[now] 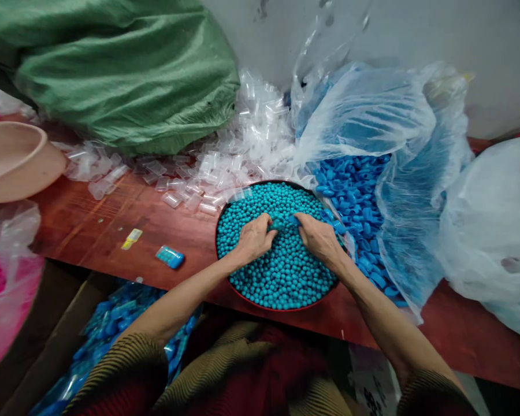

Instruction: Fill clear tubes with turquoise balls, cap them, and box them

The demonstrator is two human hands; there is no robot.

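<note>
A round basin with a dark red rim [281, 309] is full of small teal balls [286, 283]. Over the middle of it, my left hand [255, 237] is closed on a small clear plastic container [279, 223], which looks teal against the balls. Facing it from the right, my right hand [318, 236] pinches a blue plastic cap [293, 219]. Cap and container are close together; I cannot tell whether they touch. Loose clear containers [208, 173] heap behind the basin. To its right, many blue caps [359, 202] spill from a thin plastic bag [368, 115].
A capped container of teal balls [170, 257] and a small yellow-and-white piece [132, 238] lie on the red table [91, 225]. At left are a pale pink bowl [17, 162] and green sack [134, 75]. Blue-capped containers [112, 323] fill a box below; a white bag [494, 231] stands right.
</note>
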